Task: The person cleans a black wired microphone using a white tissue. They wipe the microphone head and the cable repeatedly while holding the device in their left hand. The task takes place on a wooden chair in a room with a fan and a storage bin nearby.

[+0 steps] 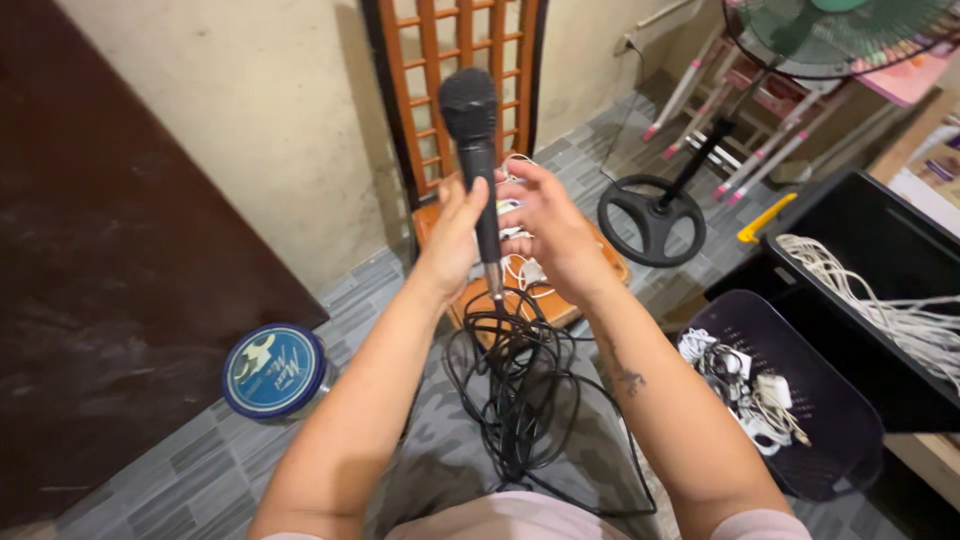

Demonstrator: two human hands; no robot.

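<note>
Microphone (474, 150), matte black, mesh-domed

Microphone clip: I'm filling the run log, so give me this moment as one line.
left hand: grips microphone upright | right hand: at its shaft | black cable: hangs coiled | dark basket: right

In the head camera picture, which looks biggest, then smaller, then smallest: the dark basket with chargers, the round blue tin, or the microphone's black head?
1. Dark basket, clearly the largest.
2. Round blue tin.
3. Microphone head, the smallest.

The microphone is held up nearer the camera by the left hand, so its head looks bigger than it would at floor level.
</note>
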